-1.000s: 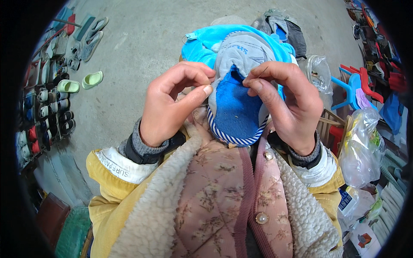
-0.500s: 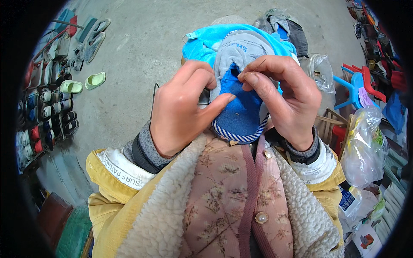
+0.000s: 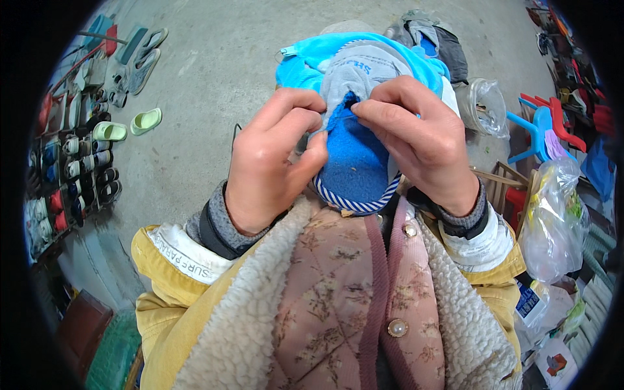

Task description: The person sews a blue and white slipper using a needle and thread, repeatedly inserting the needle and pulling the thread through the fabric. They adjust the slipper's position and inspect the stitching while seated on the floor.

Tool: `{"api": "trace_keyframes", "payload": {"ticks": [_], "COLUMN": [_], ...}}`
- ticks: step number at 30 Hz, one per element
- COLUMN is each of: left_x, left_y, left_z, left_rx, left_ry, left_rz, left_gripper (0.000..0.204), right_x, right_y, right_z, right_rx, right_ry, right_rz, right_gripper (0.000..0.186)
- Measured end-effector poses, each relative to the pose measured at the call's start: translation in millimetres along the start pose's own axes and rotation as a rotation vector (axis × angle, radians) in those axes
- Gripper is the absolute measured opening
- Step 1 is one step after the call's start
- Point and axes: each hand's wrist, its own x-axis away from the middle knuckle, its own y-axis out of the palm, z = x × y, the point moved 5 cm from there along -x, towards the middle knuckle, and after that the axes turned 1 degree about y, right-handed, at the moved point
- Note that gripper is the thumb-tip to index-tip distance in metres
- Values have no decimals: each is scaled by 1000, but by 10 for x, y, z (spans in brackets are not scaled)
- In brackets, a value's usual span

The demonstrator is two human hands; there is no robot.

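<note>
A slipper lies in front of me with its heel end toward my body. It has a grey upper, a blue fleecy inside and a blue-and-white striped rim. My left hand pinches the left edge of its upper between thumb and fingers. My right hand is closed in a pinch at the mouth of the upper, beside a dark gap in the blue lining. Whatever sits between those right fingertips is too small or hidden to name. Under the slipper's toe is a bright blue plush cloth.
Shoes fill a rack on the left, with pale green clogs on the concrete floor nearby. Beyond the cloth lies a dark grey bundle. To the right stand a clear plastic-lined bin, a blue-and-red stool and plastic bags.
My left thumb has come in from over the insole to the slipper's edge, closing the pinch. My right hand has turned and moved slightly left and down, its fingertips nearer the gap.
</note>
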Motion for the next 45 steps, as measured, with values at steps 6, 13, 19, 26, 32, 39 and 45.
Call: {"api": "trace_keyframes", "payload": {"ticks": [6, 13, 19, 26, 32, 39, 45], "left_x": [0, 5, 8, 5, 9, 22, 34], "left_y": [0, 1, -1, 11, -1, 0, -9], "left_z": [-63, -100, -115, -132, -146, -175, -211], "left_rx": [59, 95, 122, 139, 151, 202, 225], "left_ry": [-16, -51, -73, -84, -82, -97, -96], "left_rz": [-27, -60, -76, -86, -90, -111, -131], "left_gripper": [13, 12, 13, 13, 13, 13, 12], "right_x": [22, 20, 21, -6, -59, -218, -353], "right_y": [16, 39, 40, 63, 53, 64, 110], "right_z": [-8, -4, 0, 8, 20, 87, 191], "right_rx": [84, 115, 132, 116, 91, 84, -101], "right_ry": [-77, -95, -90, -115, -131, -234, -229], "right_rz": [-73, -89, -105, -86, -102, -208, -316], "right_gripper": [21, 17, 18, 20, 21, 25, 29]}}
